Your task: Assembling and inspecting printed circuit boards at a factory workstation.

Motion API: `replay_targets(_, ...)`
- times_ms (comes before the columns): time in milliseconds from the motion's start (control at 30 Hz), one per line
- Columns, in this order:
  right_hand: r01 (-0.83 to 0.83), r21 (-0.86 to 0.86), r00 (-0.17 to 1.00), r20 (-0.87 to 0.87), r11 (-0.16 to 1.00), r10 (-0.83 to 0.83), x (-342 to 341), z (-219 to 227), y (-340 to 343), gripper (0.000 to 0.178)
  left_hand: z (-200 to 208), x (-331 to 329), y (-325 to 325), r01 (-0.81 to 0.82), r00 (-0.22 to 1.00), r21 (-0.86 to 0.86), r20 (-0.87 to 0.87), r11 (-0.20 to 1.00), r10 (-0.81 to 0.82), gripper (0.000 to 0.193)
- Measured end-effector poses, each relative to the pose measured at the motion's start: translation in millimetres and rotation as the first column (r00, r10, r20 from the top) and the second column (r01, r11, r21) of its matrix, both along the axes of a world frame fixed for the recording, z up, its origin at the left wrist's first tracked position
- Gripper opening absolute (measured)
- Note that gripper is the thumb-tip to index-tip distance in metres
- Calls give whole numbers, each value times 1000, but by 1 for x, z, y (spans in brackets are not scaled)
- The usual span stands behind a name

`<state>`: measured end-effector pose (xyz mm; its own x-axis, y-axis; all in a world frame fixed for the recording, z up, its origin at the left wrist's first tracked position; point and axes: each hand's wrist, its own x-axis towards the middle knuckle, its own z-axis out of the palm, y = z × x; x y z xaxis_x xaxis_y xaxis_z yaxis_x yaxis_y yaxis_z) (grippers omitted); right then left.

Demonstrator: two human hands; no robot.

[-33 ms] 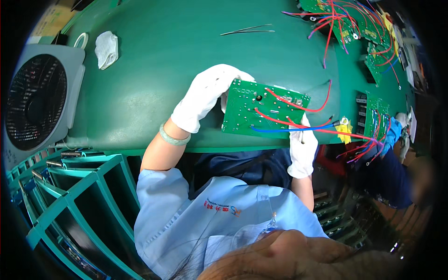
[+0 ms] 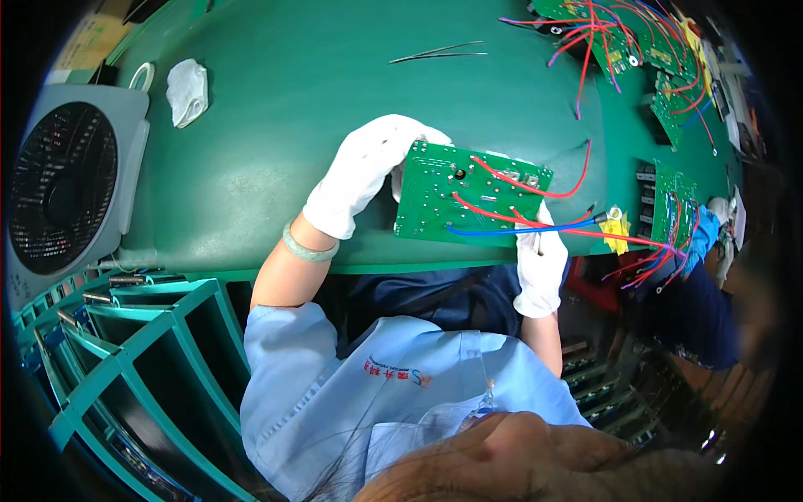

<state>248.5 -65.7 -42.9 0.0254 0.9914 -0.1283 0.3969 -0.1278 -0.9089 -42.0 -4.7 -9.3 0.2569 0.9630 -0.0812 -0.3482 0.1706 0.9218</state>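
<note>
A green circuit board (image 2: 435, 197), dotted with solder points, is held up over the near edge of the bench between my two gloved hands. My left hand (image 2: 368, 171), in a white glove, grips its left edge and upper left corner; some fingers are hidden behind it. At the lower right corner, my right hand (image 2: 541, 263), also gloved in white, closes on the board. Red wires (image 2: 535, 191) rise from the board and curve off to the right. A blue wire (image 2: 510, 231) runs right too, ending near a ring terminal (image 2: 615, 213).
Tweezers (image 2: 439, 53) and a white cloth (image 2: 187, 93) lie on the green mat (image 2: 276, 109). At left stands a grey fan (image 2: 63, 188), with green racks (image 2: 176, 322) below it. More wired boards (image 2: 669, 205) sit at right, where a co-worker's blue sleeve (image 2: 703, 238) shows.
Almost nothing differs. The whole view has shifted by a few pixels, and both hands keep the same hold on the board.
</note>
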Motion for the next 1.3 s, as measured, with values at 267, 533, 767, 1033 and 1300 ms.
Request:
replay_targets(267,-43,26,992,118,999,39,-11,16,4,44,6,2,-2,-83,991,-32,-109,996,79,34)
replay_targets(533,-19,33,999,50,999,17,-5,11,-3,45,10,7,-5,-117,988,-23,-99,993,115,31)
replay_targets(767,-30,16,999,-19,999,30,-9,8,-4,42,8,7,-7,-92,994,82,-57,992,97,29)
replay_targets(1033,10,-39,992,-121,999,-15,-13,15,-3,42,2,1,-5,-53,996,106,-72,993,61,27)
replay_targets(1300,-80,115,996,39,990,76,-8,10,-3,42,2,2,-6,-94,987,116,-122,989,108,37)
